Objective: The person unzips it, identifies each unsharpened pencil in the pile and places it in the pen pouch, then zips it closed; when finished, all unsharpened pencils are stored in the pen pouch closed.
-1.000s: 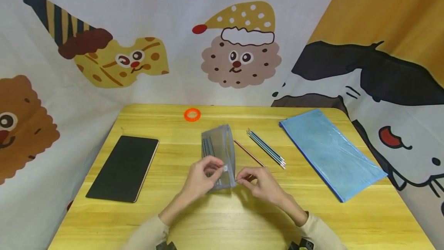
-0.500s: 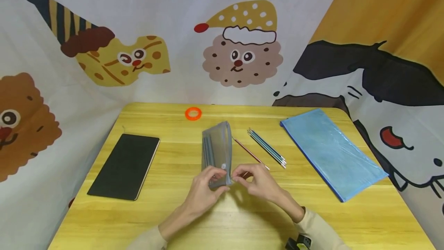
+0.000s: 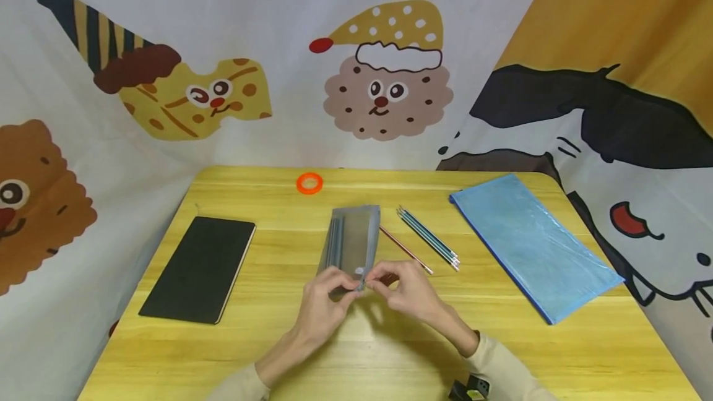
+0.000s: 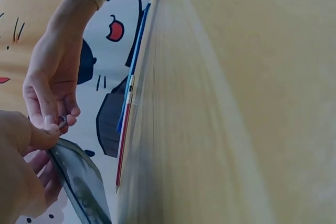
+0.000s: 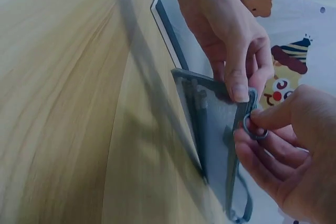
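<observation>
A translucent grey zip pouch (image 3: pixel 356 234) with several pencils (image 3: pixel 335 241) inside stands tilted at the middle of the table. My left hand (image 3: pixel 322 305) pinches its near top corner between thumb and fingers, beside the zip's end. My right hand (image 3: pixel 412 291) pinches the zipper's ring pull (image 5: pixel 255 130) at that same corner, the two hands' fingertips close together. In the right wrist view the zip edge runs away from the ring, with a gap along its far part. Right of the pouch lies a red pencil (image 3: pixel 405 249), its far end close to the pouch's side.
Several green pencils (image 3: pixel 429 239) lie in a bundle right of the red one. A blue plastic folder (image 3: pixel 537 246) lies at the right, a black notebook (image 3: pixel 197 270) at the left. An orange ring (image 3: pixel 309 183) sits near the table's back edge, before a printed cloth.
My left hand has shifted its hold from the pouch's side to its near corner. The pouch has tilted, its far end now lower. My right hand has moved slightly left with the zipper end.
</observation>
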A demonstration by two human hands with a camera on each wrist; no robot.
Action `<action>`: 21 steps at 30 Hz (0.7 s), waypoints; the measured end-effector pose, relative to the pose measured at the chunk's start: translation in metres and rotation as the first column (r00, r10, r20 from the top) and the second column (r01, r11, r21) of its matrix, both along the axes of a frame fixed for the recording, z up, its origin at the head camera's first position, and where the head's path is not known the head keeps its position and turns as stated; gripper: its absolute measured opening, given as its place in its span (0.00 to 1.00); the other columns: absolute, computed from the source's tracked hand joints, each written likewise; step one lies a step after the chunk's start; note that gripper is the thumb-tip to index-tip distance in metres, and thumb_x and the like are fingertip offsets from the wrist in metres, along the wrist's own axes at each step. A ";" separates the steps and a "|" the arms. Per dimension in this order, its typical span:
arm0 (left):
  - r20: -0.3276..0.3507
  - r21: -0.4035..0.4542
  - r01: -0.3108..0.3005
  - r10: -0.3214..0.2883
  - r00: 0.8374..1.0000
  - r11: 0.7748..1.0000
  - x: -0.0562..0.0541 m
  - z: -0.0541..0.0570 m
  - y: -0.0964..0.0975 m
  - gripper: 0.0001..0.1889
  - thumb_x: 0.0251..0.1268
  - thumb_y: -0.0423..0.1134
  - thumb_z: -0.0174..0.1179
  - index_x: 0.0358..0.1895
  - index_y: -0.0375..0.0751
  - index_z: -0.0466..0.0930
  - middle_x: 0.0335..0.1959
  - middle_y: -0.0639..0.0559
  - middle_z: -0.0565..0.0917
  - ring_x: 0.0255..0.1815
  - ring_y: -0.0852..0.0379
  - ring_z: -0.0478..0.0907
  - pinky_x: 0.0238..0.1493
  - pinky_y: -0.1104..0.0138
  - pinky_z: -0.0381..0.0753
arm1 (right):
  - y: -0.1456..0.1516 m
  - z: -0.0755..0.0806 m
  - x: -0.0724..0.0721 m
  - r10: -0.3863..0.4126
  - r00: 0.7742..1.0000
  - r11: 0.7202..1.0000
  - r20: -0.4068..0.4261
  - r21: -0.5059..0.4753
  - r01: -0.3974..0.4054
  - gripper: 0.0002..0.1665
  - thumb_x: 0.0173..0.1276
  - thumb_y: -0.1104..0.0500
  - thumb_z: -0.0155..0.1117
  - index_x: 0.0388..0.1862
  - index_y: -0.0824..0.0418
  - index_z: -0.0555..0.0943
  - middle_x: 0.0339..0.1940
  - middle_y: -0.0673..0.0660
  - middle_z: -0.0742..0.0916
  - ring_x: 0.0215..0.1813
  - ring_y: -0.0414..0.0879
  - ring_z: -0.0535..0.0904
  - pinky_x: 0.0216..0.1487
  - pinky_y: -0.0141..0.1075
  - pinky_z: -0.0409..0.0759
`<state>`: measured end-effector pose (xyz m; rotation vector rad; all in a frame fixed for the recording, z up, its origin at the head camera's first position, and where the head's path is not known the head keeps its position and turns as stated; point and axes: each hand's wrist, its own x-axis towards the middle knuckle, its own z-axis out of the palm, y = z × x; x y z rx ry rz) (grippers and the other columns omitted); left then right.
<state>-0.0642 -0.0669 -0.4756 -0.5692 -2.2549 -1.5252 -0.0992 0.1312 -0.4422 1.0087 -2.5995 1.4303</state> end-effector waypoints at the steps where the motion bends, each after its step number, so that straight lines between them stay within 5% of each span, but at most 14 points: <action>1: -0.006 0.001 -0.008 0.008 1.000 1.000 0.000 0.000 0.000 0.13 0.43 0.20 0.75 0.30 0.37 0.85 0.33 0.50 0.85 0.34 0.56 0.84 0.43 0.70 0.90 | -0.002 0.000 0.000 -0.013 1.000 1.000 -0.012 0.001 0.013 0.05 0.63 0.71 0.70 0.35 0.63 0.87 0.33 0.57 0.92 0.31 0.47 0.88 0.35 0.29 0.89; 7: -0.068 -0.001 -0.043 0.043 0.997 0.999 0.001 0.000 -0.003 0.12 0.42 0.20 0.76 0.29 0.36 0.86 0.32 0.49 0.85 0.33 0.56 0.84 0.40 0.70 0.90 | -0.009 -0.001 -0.002 -0.129 0.987 0.991 -0.100 0.016 0.132 0.04 0.62 0.71 0.71 0.32 0.64 0.87 0.30 0.55 0.91 0.29 0.43 0.87 0.31 0.26 0.88; 21: -0.179 0.042 -0.076 0.082 0.980 0.996 0.013 0.012 -0.020 0.16 0.40 0.19 0.76 0.32 0.38 0.86 0.33 0.52 0.86 0.34 0.57 0.83 0.43 0.69 0.90 | -0.003 -0.008 -0.042 -0.291 0.943 0.955 -0.161 0.018 0.298 0.05 0.61 0.72 0.71 0.29 0.63 0.87 0.26 0.55 0.91 0.24 0.42 0.85 0.26 0.24 0.84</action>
